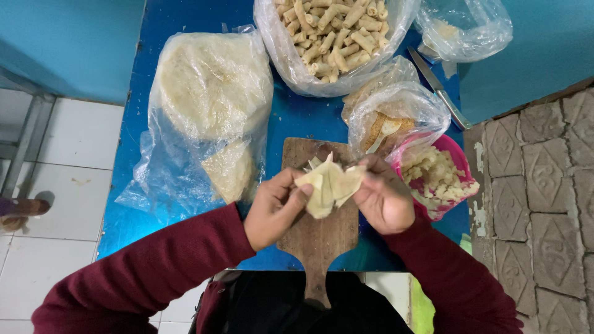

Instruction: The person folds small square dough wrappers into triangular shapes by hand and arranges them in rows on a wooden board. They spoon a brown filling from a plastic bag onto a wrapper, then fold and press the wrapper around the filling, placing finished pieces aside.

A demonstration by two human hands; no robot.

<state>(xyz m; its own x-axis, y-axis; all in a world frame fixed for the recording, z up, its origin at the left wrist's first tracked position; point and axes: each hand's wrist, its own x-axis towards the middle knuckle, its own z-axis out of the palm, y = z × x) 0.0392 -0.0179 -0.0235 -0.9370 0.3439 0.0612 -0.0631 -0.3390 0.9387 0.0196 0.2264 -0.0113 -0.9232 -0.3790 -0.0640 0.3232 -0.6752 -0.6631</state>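
Note:
A pale thin pastry wrapper (330, 184), partly folded, is held up between both hands above a brown wooden cutting board (322, 238). My left hand (274, 207) grips its left edge with thumb and fingers. My right hand (383, 199) holds its right side, fingers curled over the fold. What lies inside the fold is hidden. Both arms wear dark red sleeves.
A blue table (297, 120) holds a clear bag of round wrappers (213, 83), a big bag of rolled pastries (331, 37), a bag of brown crumbs with a spoon (390, 124), a pink bowl of chopped pale filling (436, 176), a knife (440, 93) and another bag (464, 28).

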